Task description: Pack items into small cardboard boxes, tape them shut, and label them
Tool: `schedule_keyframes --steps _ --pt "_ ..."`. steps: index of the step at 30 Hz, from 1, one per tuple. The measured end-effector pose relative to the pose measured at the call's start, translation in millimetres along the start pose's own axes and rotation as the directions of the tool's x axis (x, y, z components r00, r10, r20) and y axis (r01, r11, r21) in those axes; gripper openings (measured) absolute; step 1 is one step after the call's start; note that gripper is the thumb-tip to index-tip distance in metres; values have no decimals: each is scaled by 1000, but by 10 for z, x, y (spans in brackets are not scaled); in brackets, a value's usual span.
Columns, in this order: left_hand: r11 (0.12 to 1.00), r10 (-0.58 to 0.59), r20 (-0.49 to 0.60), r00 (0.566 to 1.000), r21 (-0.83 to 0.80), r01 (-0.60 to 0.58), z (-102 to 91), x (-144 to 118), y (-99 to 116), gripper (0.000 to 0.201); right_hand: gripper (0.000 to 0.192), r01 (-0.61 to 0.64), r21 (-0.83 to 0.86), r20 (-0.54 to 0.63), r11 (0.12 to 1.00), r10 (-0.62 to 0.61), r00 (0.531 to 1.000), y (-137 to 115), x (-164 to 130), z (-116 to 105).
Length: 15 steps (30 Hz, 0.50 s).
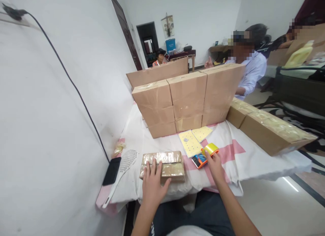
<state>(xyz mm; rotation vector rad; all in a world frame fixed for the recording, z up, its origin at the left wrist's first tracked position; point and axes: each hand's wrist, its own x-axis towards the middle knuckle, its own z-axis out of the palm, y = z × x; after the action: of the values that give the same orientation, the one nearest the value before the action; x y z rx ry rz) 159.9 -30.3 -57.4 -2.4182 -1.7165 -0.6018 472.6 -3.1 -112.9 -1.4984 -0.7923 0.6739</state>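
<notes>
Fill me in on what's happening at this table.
A person has the left hand spread on a small taped cardboard box, while the right hand holds an orange-and-blue tape dispenser with a yellow tape roll. Beyond them, yellow dotted sheets lie in front of large upright cardboard boxes. A white skimmer and a black phone lie to the left. Behind the large boxes is another person in a pale shirt.

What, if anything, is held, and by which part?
The right hand holds the tape dispenser by its yellow roll; the left hand rests on a small box.
</notes>
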Motion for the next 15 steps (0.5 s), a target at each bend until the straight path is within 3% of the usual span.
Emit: schedule_keyframes --steps 4,7,10,12,15 --pt "956 191 -83 978 -208 -204 -143 5 111 50 42 8 227 6 974 -9 1000 -156 -186 -157" --pt "842 356 5 935 -435 -318 -213 5 504 50 41 10 327 103 945 -46 994 -308 -489 -232" --pt "756 341 206 917 -640 -138 -141 19 1000 57 38 58 302 167 952 -112 980 -423 -759 -254" --pt "689 302 319 898 -724 25 -17 40 1247 46 43 126 232 177 965 -170 969 -427 -853 -273" --pt "581 284 371 884 -800 149 190 85 1409 30 52 252 49 43 966 -254 966 -304 -860 -329"
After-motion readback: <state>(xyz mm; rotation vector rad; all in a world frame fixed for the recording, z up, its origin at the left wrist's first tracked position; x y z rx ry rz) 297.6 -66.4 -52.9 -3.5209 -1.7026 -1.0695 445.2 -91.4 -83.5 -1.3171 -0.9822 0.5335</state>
